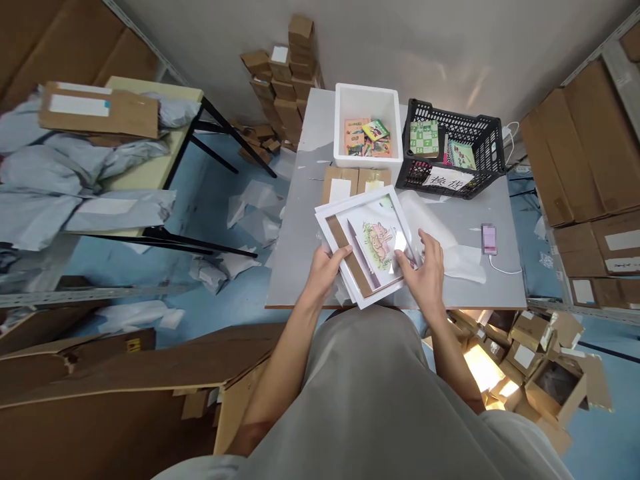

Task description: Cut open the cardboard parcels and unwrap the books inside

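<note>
A white picture frame [373, 242] is tilted above the table's front edge, in front of my body. Behind its clear front lie a drawing of pink animals on grass [381, 244] and a brown strip at the left side. A second white edge shows behind the frame's upper left. My left hand [323, 273] grips the left side, thumb on the front and fingers mostly hidden behind. At the right side, my right hand [426, 270] has its thumb on the front, its other fingers bent beyond the edge. Light glares on the clear front.
On the grey table [300, 233] stand a white foam box [343, 160] with small colourful packs and a black crate [480, 180] with booklets. Foam wrap [465, 262] and a charging phone [489, 240] lie at right. Cardboard boxes [530, 333] crowd the floor.
</note>
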`<state>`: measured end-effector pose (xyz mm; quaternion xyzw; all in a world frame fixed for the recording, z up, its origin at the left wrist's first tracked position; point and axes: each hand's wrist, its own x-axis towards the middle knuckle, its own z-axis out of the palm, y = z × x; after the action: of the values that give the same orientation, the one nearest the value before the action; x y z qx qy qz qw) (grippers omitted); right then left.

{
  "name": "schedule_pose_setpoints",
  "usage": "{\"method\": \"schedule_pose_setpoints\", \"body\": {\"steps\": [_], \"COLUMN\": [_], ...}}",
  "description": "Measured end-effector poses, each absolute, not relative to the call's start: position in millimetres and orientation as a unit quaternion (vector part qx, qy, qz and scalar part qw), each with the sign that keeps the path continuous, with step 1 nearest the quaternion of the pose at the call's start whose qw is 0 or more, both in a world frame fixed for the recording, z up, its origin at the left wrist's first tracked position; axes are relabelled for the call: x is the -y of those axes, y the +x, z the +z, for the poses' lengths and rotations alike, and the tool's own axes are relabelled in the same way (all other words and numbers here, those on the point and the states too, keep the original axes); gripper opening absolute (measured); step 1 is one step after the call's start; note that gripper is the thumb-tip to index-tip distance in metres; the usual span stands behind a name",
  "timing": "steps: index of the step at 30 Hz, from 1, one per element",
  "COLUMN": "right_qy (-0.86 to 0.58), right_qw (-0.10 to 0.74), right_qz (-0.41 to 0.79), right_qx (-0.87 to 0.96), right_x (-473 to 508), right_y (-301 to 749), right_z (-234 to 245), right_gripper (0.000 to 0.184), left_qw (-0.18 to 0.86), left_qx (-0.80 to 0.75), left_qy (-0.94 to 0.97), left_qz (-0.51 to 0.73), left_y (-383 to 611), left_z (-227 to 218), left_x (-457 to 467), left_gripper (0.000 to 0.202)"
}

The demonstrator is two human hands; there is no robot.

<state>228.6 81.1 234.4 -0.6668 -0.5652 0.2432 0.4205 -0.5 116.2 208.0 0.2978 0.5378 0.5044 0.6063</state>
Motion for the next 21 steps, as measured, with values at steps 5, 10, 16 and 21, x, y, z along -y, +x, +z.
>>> {"method": "schedule_pose_setpoints", "body": {"steps": [5,10,16,21], "right_qy": [-0.57,-0.553,-0.597,-0.609], "right_qw": [0.392,0.413,0.476,0.502], "right_qz": [0.545,0.605,0.565,0.571], "right_qx": [0.474,0.397,0.313,0.227], "right_x": [-98.4,-94.5,-92.6,-93.5], "right_y": [251.0,245.5,254.9,266.9], "right_z": [232.4,224.7,200.9,183.0], "right_gripper": [0.068,0.058,0.057,0.058], "left_qw": [0.653,0.679,0.618,0.552], "left_qx": [-0.514,-0.487,-0.558,-0.62], "left_qy": [0.276,0.266,0.226,0.224], "left_qz": [0.483,0.481,0.506,0.511], "left_y": [-11.8,-16.3,-22.9,-47.9], "left_z": [199.5,187.1,169.5,149.5], "left_x": [-114.7,-119.4,-130.3,-141.8], "left_gripper": [0.079,0.076,0.05,0.027]}}
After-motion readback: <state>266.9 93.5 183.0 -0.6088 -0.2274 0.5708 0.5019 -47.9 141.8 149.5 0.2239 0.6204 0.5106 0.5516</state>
